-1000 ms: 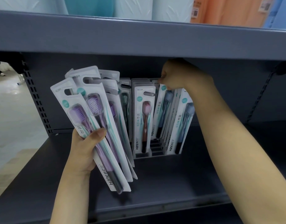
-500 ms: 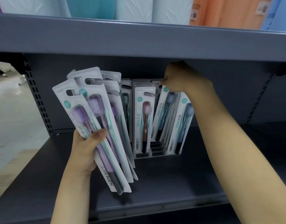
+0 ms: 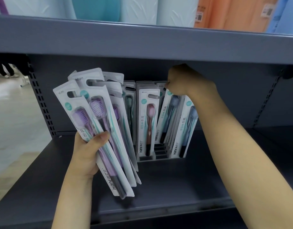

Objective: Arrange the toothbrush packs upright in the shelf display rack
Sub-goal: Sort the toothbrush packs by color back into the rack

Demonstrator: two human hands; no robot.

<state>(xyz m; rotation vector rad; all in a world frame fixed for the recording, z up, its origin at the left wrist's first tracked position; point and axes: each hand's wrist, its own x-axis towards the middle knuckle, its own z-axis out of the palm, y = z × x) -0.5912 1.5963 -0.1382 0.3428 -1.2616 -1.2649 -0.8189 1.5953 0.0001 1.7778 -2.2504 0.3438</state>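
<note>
My left hand [image 3: 86,154] grips a fanned bundle of several purple toothbrush packs [image 3: 99,129], tilted left in front of the shelf. A slotted display rack [image 3: 160,154] stands at the back of the grey shelf, with packs upright in it: a pink one [image 3: 148,123] in the middle and blue ones [image 3: 183,129] leaning at the right. My right hand [image 3: 183,81] reaches under the upper shelf and pinches the top of a blue toothbrush pack [image 3: 168,118] that leans in the rack.
The grey upper shelf [image 3: 142,40] hangs low over the rack and carries rolled towels. The lower shelf surface [image 3: 167,187] runs forward to a lip. A perforated upright [image 3: 41,100] bounds the left; aisle floor lies beyond.
Almost nothing has moved. My right hand stays pinched on the blue pack's top, which leans slightly more. The left hand's bundle holds still.
</note>
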